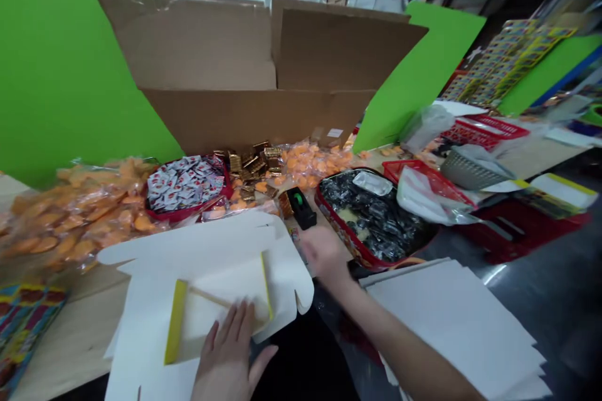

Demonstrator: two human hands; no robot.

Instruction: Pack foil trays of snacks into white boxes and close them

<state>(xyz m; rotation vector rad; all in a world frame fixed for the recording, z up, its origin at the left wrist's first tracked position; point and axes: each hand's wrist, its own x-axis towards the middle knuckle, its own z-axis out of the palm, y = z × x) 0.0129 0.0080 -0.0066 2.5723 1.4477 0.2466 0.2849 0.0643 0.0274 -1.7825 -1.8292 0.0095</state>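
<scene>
My left hand (229, 346) lies flat with its fingers stretched out on a white card piece with yellow edges (174, 326). That piece rests on a larger die-cut sheet of white cardboard (155, 263). A thin tan strip (209, 296) runs across the card just beyond my fingertips. My right hand (327, 257) is blurred by motion beside the near end of a black tape dispenser with a green core (301, 207). Its fingers are smeared, so a grip on the dispenser cannot be made out.
Behind stand an open brown carton (258, 116), a red-rimmed tin of white printed sachets (185, 183), gold-wrapped pieces (256, 166) and bagged orange pieces (117, 197). To the right are a tin of black-wrapped pieces (380, 219), red baskets (433, 188) and stacked white card sheets (451, 319).
</scene>
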